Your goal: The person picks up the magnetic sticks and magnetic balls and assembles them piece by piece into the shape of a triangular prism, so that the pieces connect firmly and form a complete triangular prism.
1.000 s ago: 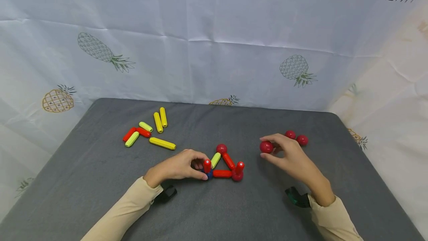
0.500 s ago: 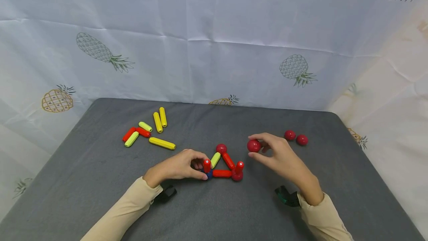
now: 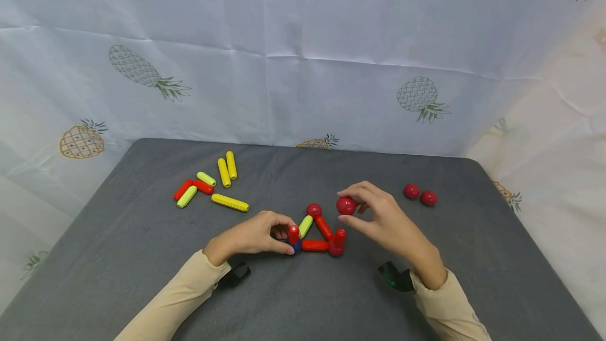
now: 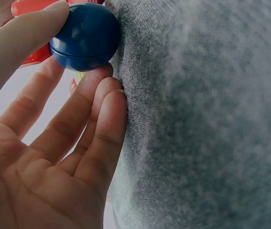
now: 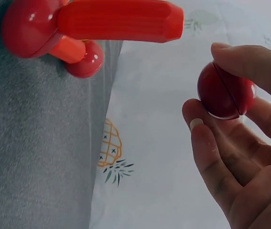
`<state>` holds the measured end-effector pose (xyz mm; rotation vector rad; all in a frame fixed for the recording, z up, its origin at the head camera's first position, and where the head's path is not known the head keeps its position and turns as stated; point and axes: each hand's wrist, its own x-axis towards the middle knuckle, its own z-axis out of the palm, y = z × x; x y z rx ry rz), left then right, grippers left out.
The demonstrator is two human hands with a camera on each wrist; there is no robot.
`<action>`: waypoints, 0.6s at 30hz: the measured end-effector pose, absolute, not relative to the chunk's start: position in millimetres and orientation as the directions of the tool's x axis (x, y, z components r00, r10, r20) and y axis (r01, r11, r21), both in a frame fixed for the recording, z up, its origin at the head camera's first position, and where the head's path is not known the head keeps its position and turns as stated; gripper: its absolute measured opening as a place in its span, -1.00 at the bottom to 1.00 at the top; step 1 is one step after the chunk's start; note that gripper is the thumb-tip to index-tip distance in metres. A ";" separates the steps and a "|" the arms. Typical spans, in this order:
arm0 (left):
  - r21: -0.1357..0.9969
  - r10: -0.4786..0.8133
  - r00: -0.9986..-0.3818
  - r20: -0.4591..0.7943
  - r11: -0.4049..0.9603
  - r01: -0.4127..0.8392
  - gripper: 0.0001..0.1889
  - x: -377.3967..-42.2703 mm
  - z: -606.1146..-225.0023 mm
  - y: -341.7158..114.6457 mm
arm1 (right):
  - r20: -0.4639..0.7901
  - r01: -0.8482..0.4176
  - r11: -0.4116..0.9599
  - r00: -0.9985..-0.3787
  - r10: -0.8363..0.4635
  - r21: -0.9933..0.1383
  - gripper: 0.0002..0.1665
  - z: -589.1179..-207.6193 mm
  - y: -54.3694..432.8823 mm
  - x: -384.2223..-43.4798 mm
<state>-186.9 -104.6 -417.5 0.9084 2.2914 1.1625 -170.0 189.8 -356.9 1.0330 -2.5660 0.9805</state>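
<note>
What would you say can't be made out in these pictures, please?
Head view: part of the blue ball, behind the left hand and the upright red rod.
Left wrist view: the upper red piece, cut off by the top edge and partly behind the thumb.
Left wrist view: the grey cloth's weave, blurred toward the right.
Right wrist view: part of the held red ball, covered by the right hand.

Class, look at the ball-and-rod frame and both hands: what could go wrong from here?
The right hand pinches a red ball clear of the table, so it might slip and roll away.
That hand is near the rightmost upright red rod on the frame and could knock it.
The left hand grips the frame at the blue ball; the other corners are unheld, so a bump there might shift them.
</note>
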 end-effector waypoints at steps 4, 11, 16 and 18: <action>0.824 0.710 -0.700 -0.074 0.439 0.359 -0.72 -187.2 -417.3 -104.9 | 0.405 -0.685 0.518 -0.725 -0.557 -0.513 -0.49 -353.4 182.4 -170.3; 0.826 0.710 -0.699 -0.081 0.441 0.352 -0.71 -187.3 -417.2 -104.9 | 0.403 -0.704 0.476 -0.700 -0.589 -0.527 -0.50 -349.0 167.7 -169.5; 0.828 0.714 -0.696 -0.076 0.435 0.355 -0.71 -187.4 -417.4 -104.7 | 0.406 -0.716 0.454 -0.685 -0.605 -0.531 -0.51 -349.5 157.6 -168.7; 0.827 0.715 -0.695 -0.073 0.433 0.359 -0.71 -187.5 -417.6 -104.7 | 0.406 -0.719 0.449 -0.680 -0.610 -0.530 -0.52 -349.8 154.0 -168.4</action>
